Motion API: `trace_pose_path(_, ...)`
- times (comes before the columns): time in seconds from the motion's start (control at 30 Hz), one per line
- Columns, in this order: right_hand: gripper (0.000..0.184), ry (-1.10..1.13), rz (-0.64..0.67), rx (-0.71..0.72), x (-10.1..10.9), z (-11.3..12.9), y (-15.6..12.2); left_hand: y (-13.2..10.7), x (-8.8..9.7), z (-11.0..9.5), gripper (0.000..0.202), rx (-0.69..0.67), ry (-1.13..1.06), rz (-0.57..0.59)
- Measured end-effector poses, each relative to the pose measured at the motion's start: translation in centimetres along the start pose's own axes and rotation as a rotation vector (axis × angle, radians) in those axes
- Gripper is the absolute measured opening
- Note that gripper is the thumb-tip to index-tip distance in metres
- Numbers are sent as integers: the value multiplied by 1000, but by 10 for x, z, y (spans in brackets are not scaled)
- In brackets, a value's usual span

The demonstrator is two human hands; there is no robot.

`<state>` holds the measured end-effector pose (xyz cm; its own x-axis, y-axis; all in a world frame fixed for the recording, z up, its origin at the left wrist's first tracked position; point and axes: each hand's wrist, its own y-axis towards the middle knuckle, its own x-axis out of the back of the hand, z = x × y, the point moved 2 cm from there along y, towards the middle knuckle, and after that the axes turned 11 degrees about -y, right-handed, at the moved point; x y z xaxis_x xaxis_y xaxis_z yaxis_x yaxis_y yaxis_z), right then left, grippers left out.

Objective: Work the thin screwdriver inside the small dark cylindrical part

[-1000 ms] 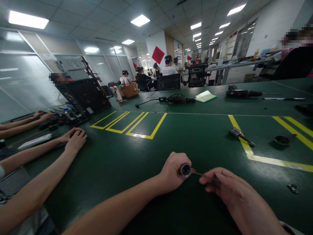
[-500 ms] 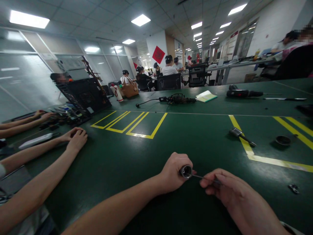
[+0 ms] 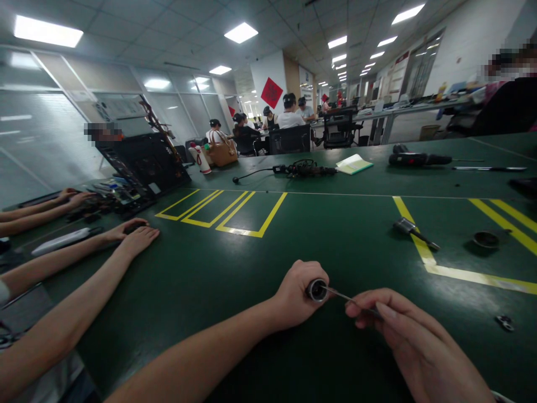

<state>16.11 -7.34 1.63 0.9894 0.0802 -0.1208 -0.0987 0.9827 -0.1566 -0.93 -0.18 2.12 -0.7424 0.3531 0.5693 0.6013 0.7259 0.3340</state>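
My left hand [image 3: 296, 291] is wrapped round a dark cylindrical metal part [image 3: 314, 291], its round, hollow end turned toward me. Between the thumb and fingers of my right hand [image 3: 405, 330] is a thin, pointed metal tool [image 3: 342, 296]; its exact kind is unclear. The tool slants up to the left, and its tip lies at the mouth of the cylinder. How deep the tip reaches cannot be seen. Both hands are low over the green table [image 3: 210, 313].
To the right lie a metal part with a shaft [image 3: 413, 232], a dark ring-shaped part [image 3: 485, 239] and a small metal piece [image 3: 504, 323]. Farther back are a power drill [image 3: 419, 158], a notepad [image 3: 354, 164] and a corded tool [image 3: 306, 169]. A co-worker's hands [image 3: 136, 238] rest at left.
The tool's tip has moved up and left, from the cylinder's right rim to its opening. My left hand has barely shifted. The co-worker's nearer hand has flattened out toward the right.
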Motion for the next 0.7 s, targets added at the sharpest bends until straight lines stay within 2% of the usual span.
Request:
trace_pose_path(0.23,27,-134,46,-16,-3,-3,-2,-1,-1,2,15,-35,-6,-2)
trace_pose_path(0.57,22,240,107,-148,-7,-3,5,-1,-2,6,18,-40,-8,-31)
trace_pose_path(0.7,23,242,82,-146,-7,-3,5,-1,-1,6,18,-22,3,-42)
